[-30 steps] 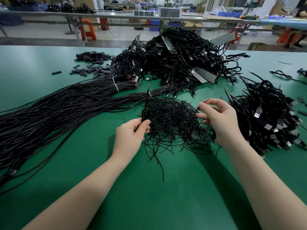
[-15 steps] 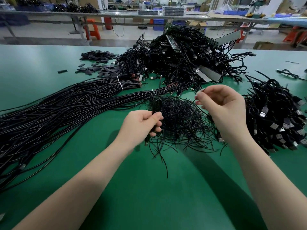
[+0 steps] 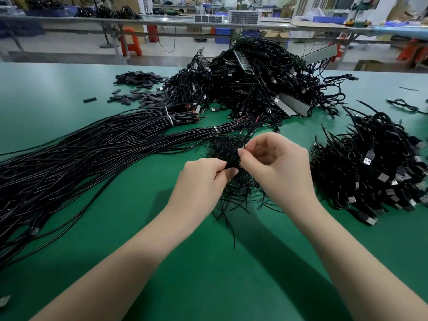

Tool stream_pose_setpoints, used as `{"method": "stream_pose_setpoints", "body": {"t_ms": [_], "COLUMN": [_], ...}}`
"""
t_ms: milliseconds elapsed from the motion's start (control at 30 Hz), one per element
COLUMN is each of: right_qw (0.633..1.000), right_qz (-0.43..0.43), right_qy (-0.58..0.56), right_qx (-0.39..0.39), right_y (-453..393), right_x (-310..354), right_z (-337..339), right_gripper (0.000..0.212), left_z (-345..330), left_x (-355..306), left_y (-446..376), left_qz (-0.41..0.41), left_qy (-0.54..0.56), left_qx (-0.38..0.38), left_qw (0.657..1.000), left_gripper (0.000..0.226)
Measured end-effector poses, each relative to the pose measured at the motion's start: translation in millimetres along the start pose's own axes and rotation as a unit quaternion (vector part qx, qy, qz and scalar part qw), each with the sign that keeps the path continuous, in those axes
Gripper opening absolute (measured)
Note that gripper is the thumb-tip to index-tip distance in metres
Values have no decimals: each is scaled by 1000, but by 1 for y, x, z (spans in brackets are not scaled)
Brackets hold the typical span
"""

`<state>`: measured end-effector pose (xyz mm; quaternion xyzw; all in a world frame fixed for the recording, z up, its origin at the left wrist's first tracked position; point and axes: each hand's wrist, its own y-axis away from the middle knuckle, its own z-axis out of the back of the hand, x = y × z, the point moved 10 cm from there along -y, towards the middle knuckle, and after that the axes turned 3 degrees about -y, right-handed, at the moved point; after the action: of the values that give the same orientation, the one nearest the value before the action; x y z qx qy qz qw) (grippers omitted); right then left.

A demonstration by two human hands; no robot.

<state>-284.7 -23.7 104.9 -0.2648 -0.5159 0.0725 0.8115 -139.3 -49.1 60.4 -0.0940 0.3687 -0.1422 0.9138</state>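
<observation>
Bundle of thin black wires (image 3: 234, 158) is held between both hands, just above the loose wire heap (image 3: 243, 189) on the green table (image 3: 220, 286). Left hand (image 3: 203, 181) grips its lower end with curled fingers; right hand (image 3: 278, 167) pinches its upper part between thumb and forefinger.

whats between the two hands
In the head view, a thin black bundle of wires spans the gap: the left hand grips its lower end, the right hand pinches it higher up.
</observation>
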Motion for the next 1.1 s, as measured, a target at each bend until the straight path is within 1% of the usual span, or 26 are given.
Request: {"method": "stream_pose_setpoints", "body": {"t_ms": [133,267,400,500,533,567,667,733,767,867,900,1033,1100], "right_qw": [1000,999,998,994,993,991,987,982,980,978,977,974,975], "right_qz": [-6,-12,-35,-62,-73,-83,-114,-131,-138,-145,-148,-163,-154], "right_qy": [-2,-4,6,4,0,-5,-29,-46,-49,-44,-45,-56,-50], "right_qx": [6,36,55,87,97,103,112,126,133,144,144,149,153], "right_y": [3,5,6,7,7,7,6,5,5,5,5,8,8], "right_x": [0,0,-4,-9,-12,-14,-19,-20,-21,-21,-22,-26,-25], "right_z": [-6,-13,-16,-21,-23,-23,-22,-22,-23,-23,-24,-27,-27], "right_gripper": [18,15,15,13,13,13,12,11,11,11,11,12,13], "left_z": [-3,-6,-10,-17,-18,-19,-15,-14,-14,-15,-15,-16,-15], "left_x": [-7,-3,-2,-7,-7,-7,-7,-8,-8,-8,-8,-5,-4], "left_y": [0,-3,-3,0,2,3,2,2,2,4,4,4,5], "left_qz": [-17,-7,-15,-45,-43,-37,-28,-38,-39,-37,-34,-19,-8], "left_qy": [-101,-170,-235,-288,-284,-266,-180,-148,-138,-131,-134,-139,-127], "left_qx": [25,41,45,57,62,65,60,55,56,49,44,44,49], "left_qw": [994,985,971,955,956,961,981,987,988,989,989,989,991], "left_gripper": [31,30,33,17,14,18,42,45,42,24,21,19,19]}}
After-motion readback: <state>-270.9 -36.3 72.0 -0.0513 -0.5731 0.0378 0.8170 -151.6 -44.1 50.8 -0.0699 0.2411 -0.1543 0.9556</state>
